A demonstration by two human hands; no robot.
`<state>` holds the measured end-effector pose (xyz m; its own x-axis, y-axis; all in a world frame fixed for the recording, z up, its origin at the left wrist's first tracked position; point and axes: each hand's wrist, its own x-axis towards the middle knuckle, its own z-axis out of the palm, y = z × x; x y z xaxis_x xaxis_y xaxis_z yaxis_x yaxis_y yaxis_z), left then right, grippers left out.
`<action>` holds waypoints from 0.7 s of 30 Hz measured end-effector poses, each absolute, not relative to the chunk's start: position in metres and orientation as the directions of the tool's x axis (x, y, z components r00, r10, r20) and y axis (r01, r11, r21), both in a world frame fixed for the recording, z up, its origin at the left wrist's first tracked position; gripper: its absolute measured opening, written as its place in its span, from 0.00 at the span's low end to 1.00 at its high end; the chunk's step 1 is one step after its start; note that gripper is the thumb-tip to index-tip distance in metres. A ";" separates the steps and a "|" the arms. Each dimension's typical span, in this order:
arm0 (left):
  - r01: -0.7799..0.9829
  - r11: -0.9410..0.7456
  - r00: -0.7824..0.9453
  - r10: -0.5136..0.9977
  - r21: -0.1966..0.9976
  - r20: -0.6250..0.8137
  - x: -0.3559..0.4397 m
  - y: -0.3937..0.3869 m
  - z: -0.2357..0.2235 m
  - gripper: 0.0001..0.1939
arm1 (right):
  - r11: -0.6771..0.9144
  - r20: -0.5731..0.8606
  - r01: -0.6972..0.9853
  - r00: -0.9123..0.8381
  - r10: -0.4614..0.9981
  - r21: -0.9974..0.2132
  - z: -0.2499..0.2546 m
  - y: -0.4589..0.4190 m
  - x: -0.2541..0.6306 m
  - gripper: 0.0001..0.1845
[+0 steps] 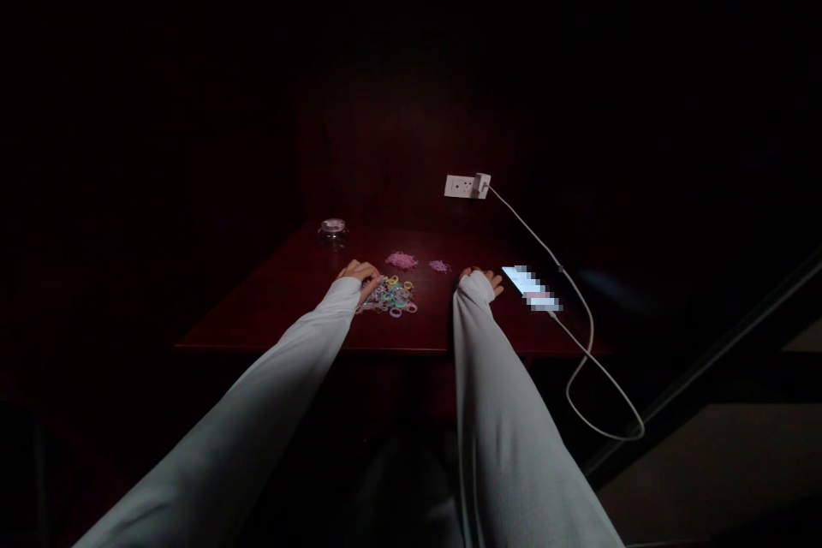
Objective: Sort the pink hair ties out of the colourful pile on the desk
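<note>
My left hand (360, 272) is at the left edge of a mixed pile of small coloured rubber bands and hair ties (395, 298). Its thumb and fingers come together over the pile, and what is between them is too small to make out. Just behind the mixed pile lies a heap of pink bands (402, 260). A smaller heap of purple-pink bands (438, 266) is to its right. My right hand (485, 278) rests on the tabletop right of that small heap, its outer fingers apart; the sleeve and wrist partly hide the rest.
A clear round container (333, 229) stands at the back left of the dark red table (257, 321). Right of my right hand lies a lit phone (532, 288). Its white cable (591, 321) loops past the table edge up to a wall socket (459, 187). The surroundings are very dark.
</note>
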<state>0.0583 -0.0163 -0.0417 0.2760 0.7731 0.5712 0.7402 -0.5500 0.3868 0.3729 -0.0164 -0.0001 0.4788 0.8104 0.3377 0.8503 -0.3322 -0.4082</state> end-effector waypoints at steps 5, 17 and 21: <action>0.734 -0.553 0.249 0.759 0.395 0.601 0.065 -0.023 -0.043 0.12 | -0.244 0.298 0.914 0.343 0.891 -0.324 0.001 -0.027 0.376 0.30; 0.730 -0.562 0.226 0.736 0.389 0.638 0.069 -0.027 -0.040 0.13 | -0.161 0.277 0.937 0.251 0.928 -0.311 0.010 -0.036 0.369 0.36; 0.730 -0.543 0.204 0.752 0.414 0.627 0.065 -0.025 -0.038 0.14 | -0.246 0.244 0.904 0.342 0.908 -0.351 0.019 -0.043 0.370 0.34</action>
